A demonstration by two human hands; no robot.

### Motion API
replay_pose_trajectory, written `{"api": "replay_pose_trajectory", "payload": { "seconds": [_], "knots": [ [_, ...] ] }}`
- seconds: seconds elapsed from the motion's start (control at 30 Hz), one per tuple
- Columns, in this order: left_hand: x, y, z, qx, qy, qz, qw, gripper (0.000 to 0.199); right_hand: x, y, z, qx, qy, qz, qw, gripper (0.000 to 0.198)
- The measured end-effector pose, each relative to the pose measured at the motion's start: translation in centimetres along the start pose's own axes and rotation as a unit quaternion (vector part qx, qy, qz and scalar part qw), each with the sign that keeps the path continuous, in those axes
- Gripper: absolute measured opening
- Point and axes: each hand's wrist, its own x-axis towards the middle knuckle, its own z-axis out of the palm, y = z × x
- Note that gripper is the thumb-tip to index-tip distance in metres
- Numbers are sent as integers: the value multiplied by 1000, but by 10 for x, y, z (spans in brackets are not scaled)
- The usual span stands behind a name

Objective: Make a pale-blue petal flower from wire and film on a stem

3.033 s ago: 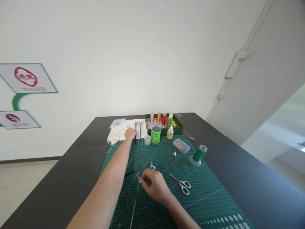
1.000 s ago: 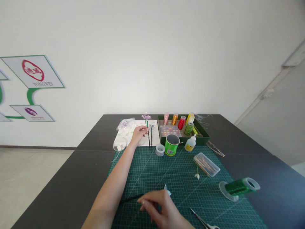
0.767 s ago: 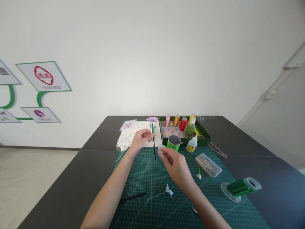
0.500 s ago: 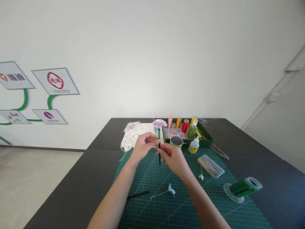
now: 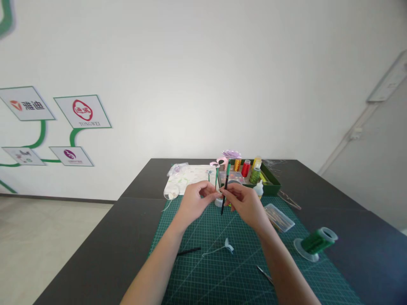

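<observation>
My right hand (image 5: pixel 246 202) is closed around a black stick (image 5: pixel 225 190) whose upper part is wound in green. A lilac flower (image 5: pixel 232 154) sits on top of it. Facing it, my left hand (image 5: pixel 197 201) pinches a thin green stem (image 5: pixel 216 176) carrying a small pink flower (image 5: pixel 218 162). A smaller bluish bud on a stem (image 5: pixel 209 173) shows just above my left fingers; whether they hold it I cannot tell. The fingertips of both hands nearly meet. Beneath them lies the green cutting mat (image 5: pixel 216 228).
Behind the hands stands a dark green box (image 5: pixel 273 189) with thread spools (image 5: pixel 246 168). A glue bottle (image 5: pixel 259 189), a case of sticks (image 5: pixel 280 217) and a green spool (image 5: pixel 318 242) are on the right. A pale blue flower (image 5: pixel 228 245), black stick (image 5: pixel 189 250) and metal tip (image 5: pixel 264 274) lie nearer.
Both hands have shifted slightly right. The lilac flower has risen and moved right, and the pink flower now stands apart on its left. A metal tip has come into view beside my right forearm.
</observation>
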Motion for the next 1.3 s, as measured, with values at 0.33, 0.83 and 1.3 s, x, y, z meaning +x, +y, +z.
{"api": "replay_pose_trajectory", "payload": {
  "seconds": [0.33, 0.83, 1.3],
  "knots": [
    [-1, -13, 5, -10, 8, -2, 1000, 19, -13, -12, -4, -93, -70, -6, 993, 20],
    [-12, -16, 17, -57, -48, -30, 997, 18, -27, -6, -16, -113, -119, 8, 986, 5],
    [-20, -13, 20, 0, -78, -16, 997, 8, -31, -17, -24, -152, -88, -18, 984, 17]
  ]
}}
